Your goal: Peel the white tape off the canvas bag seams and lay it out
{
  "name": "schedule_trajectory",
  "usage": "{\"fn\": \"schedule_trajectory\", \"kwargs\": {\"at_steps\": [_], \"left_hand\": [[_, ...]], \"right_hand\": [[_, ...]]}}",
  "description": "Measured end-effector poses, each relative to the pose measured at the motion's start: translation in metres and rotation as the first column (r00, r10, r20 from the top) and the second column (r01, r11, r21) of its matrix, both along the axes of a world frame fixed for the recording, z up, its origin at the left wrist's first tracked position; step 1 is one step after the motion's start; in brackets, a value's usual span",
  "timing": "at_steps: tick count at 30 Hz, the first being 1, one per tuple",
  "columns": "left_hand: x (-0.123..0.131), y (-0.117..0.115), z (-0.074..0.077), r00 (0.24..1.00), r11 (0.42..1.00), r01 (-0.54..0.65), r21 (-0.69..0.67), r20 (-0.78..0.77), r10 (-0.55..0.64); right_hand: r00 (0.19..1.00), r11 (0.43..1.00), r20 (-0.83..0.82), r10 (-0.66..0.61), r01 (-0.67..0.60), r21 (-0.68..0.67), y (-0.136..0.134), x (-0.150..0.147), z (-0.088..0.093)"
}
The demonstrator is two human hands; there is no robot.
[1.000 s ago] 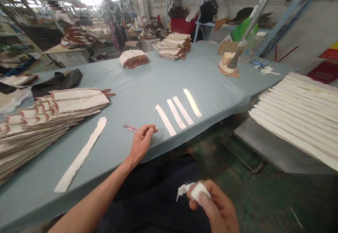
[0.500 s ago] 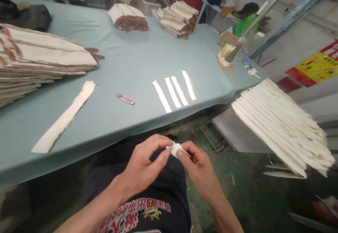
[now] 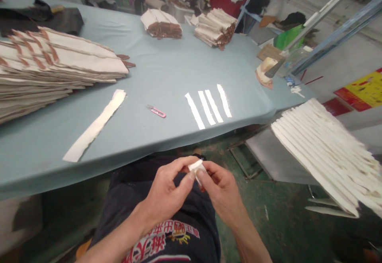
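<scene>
Over my lap, just off the table's front edge, my left hand (image 3: 173,181) and my right hand (image 3: 219,181) pinch a small folded piece of white fabric (image 3: 196,165) between thumbs and fingers. Both thumbs press on its near side; much of the piece is hidden by the fingers. On the table (image 3: 143,135) beyond lie several narrow white fabric strips (image 3: 194,111), side by side. Left of them rests a pair of pink-handled thread snips (image 3: 156,111). A longer, wider white strip (image 3: 94,127) lies slantwise farther left.
A large stack of cream fabric pieces with brown ties (image 3: 74,64) fills the table's left. Two bundles, one nearer the middle (image 3: 162,23) and one to its right (image 3: 215,27), sit at the back. White folded pieces (image 3: 322,147) lie on a stand at right, below a metal pole (image 3: 325,14).
My hands have drawn closer together and the white fabric piece is turned and folded between them. The view has shifted, so the table's things appear farther right.
</scene>
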State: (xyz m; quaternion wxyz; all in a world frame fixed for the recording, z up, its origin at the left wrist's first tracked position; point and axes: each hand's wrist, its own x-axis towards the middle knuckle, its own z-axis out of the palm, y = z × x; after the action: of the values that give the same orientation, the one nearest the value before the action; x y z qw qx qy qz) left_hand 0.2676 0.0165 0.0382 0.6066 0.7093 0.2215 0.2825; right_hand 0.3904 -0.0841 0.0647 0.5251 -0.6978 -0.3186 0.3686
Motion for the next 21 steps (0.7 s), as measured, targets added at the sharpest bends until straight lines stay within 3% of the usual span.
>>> {"fn": "schedule_trajectory", "kwargs": {"at_steps": [4,9,12,14,17,19,21], "left_hand": [[0.003,-0.003,-0.004,0.999,0.967,-0.016,-0.254,0.024,0.022],[0.013,-0.007,-0.013,0.996,0.803,-0.019,-0.595,0.062,0.070],[0.018,-0.010,-0.013,0.991,0.690,-0.059,-0.722,0.042,0.129],[0.020,-0.007,-0.010,0.986,0.653,-0.089,-0.752,0.024,0.162],[0.024,0.013,-0.001,0.975,0.735,-0.169,-0.656,0.000,0.224],[0.028,0.036,0.007,0.961,0.810,-0.236,-0.537,-0.004,0.277],[0.035,0.064,0.016,0.951,0.844,-0.277,-0.460,-0.004,0.311]], "right_hand": [[0.995,1.000,0.099,0.002,0.000,-0.017,-0.001,-0.003,-0.004],[0.967,1.000,0.254,0.000,0.007,-0.029,-0.003,-0.006,-0.009],[0.947,1.000,0.320,0.013,-0.011,-0.007,-0.004,-0.008,-0.011],[0.938,0.999,0.345,0.032,-0.036,0.006,-0.005,-0.008,-0.012],[0.944,0.997,0.322,0.071,-0.080,0.016,-0.012,-0.009,-0.015],[0.957,0.996,0.276,0.088,-0.093,0.005,-0.020,-0.010,-0.020],[0.971,0.996,0.224,0.086,-0.083,-0.021,-0.031,-0.013,-0.026]]}}
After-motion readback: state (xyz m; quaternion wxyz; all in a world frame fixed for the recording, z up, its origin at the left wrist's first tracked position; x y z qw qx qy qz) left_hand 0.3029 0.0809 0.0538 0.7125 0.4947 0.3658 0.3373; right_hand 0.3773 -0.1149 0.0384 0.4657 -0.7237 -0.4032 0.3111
